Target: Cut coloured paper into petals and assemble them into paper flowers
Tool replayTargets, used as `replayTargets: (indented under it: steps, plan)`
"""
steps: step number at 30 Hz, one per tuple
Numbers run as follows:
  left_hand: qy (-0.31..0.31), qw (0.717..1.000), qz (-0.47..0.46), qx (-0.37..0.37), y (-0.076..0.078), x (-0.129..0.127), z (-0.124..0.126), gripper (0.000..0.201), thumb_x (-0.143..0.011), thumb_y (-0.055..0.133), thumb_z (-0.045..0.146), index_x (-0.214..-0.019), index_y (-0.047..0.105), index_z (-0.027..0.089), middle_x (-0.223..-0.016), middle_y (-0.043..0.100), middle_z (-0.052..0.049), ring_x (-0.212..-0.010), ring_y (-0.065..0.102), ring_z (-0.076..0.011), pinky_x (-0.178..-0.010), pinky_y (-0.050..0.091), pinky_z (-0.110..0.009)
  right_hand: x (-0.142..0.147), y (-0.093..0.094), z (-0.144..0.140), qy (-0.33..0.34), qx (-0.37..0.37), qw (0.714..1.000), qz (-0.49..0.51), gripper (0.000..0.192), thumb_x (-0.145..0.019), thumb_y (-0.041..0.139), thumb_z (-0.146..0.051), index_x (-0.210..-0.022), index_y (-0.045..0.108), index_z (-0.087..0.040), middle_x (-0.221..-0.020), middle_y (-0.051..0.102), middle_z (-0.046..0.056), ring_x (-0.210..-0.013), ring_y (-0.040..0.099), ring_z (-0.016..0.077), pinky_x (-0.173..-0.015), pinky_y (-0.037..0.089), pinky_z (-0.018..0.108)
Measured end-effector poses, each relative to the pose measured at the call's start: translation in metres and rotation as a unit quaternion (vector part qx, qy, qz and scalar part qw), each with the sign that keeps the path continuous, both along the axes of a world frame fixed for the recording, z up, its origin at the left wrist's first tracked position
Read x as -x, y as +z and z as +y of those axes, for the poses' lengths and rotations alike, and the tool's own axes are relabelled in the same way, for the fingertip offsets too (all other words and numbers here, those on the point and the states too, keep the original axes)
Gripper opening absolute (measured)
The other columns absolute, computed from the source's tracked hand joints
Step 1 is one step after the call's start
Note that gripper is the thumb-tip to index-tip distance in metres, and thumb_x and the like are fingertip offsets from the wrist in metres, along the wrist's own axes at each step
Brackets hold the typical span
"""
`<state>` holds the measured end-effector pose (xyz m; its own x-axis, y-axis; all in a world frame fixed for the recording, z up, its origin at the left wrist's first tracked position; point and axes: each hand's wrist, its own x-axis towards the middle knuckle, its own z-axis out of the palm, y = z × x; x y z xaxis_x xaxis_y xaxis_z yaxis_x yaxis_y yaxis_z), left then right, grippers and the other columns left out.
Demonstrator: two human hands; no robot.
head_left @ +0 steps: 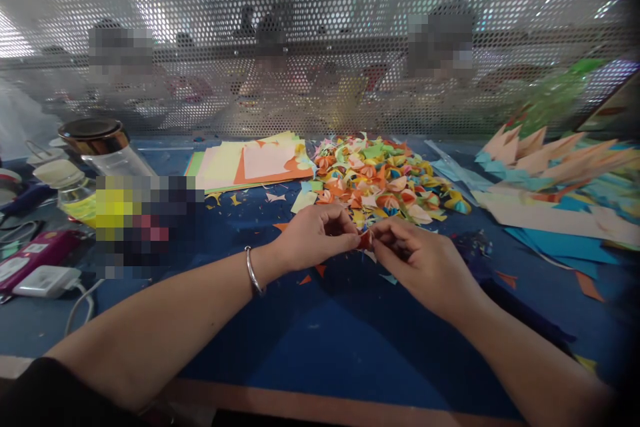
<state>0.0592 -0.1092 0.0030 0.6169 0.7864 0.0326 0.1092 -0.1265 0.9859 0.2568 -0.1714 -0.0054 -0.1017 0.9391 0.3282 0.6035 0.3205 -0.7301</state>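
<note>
My left hand (315, 235) and my right hand (417, 260) meet over the blue table top (320, 340), fingertips pinched together on a small orange-red folded paper piece (365, 239). Most of that piece is hidden by my fingers. A silver bangle (253, 271) circles my left wrist. Just behind my hands lies a heap of several small folded paper pieces (385, 180) in orange, yellow, green and pink.
A stack of coloured paper sheets (250, 163) lies at the back left; larger cut sheets (555, 193) cover the right. At left stand a clear jar with a metallic lid (100, 143), a pink device (35, 253) and a white charger (47, 280). A perforated metal screen (320, 40) closes the back.
</note>
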Motion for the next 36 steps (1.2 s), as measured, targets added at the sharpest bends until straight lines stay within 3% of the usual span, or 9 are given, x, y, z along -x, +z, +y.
replayTargets:
  steps: [11, 17, 23, 30, 36]
  plan:
    - [-0.037, 0.986, -0.073, 0.146, 0.002, 0.003, 0.005, 0.023, -0.076, 0.087, 0.027, -0.075, 0.068, 0.014, -0.071, 0.072, -0.001, -0.066, 0.065, -0.0091, -0.061, 0.052, -0.022, -0.001, -0.003, -0.001, 0.009, 0.003, 1.000, 0.016, 0.018, -0.095, 0.062, -0.038, -0.090, 0.069, -0.023, -0.071, 0.071, 0.002, -0.059, 0.066, 0.0159, -0.054, 0.052, 0.025]
    - [-0.046, 0.979, -0.074, 0.182, 0.001, 0.003, 0.009, 0.020, -0.075, 0.089, 0.025, -0.077, 0.074, 0.013, -0.077, 0.075, -0.002, -0.067, 0.068, -0.0074, -0.070, 0.056, -0.022, -0.002, -0.002, -0.002, 0.014, 0.003, 1.000, 0.023, 0.018, -0.094, 0.061, -0.037, -0.089, 0.069, -0.022, -0.072, 0.074, 0.004, -0.059, 0.066, 0.0161, -0.053, 0.051, 0.025]
    - [-0.030, 0.988, -0.066, 0.140, 0.000, 0.004, 0.009, 0.018, -0.079, 0.084, 0.025, -0.076, 0.070, 0.016, -0.074, 0.073, -0.001, -0.071, 0.068, -0.0096, -0.070, 0.057, -0.024, -0.002, -0.003, 0.000, 0.007, 0.007, 1.000, 0.025, 0.017, -0.094, 0.061, -0.037, -0.090, 0.069, -0.023, -0.073, 0.074, 0.004, -0.060, 0.067, 0.0162, -0.054, 0.053, 0.026]
    - [-0.009, 0.998, -0.054, 0.016, -0.007, 0.002, 0.009, 0.022, -0.075, 0.084, 0.025, -0.085, 0.067, 0.016, -0.082, 0.073, -0.002, -0.075, 0.070, -0.0108, -0.078, 0.057, -0.028, -0.004, -0.008, 0.003, 0.009, 0.006, 1.000, 0.004, 0.018, -0.094, 0.061, -0.039, -0.091, 0.069, -0.023, -0.074, 0.074, 0.003, -0.063, 0.068, 0.0170, -0.057, 0.054, 0.027]
    - [-0.003, 0.998, -0.004, -0.063, -0.008, 0.001, 0.004, 0.018, -0.076, 0.078, 0.027, -0.085, 0.067, 0.017, -0.083, 0.073, -0.003, -0.075, 0.067, -0.0117, -0.075, 0.055, -0.028, -0.001, -0.005, 0.002, 0.013, -0.003, 0.999, -0.031, 0.014, -0.094, 0.060, -0.035, -0.090, 0.068, -0.024, -0.070, 0.072, 0.002, -0.058, 0.065, 0.0161, -0.055, 0.050, 0.027]
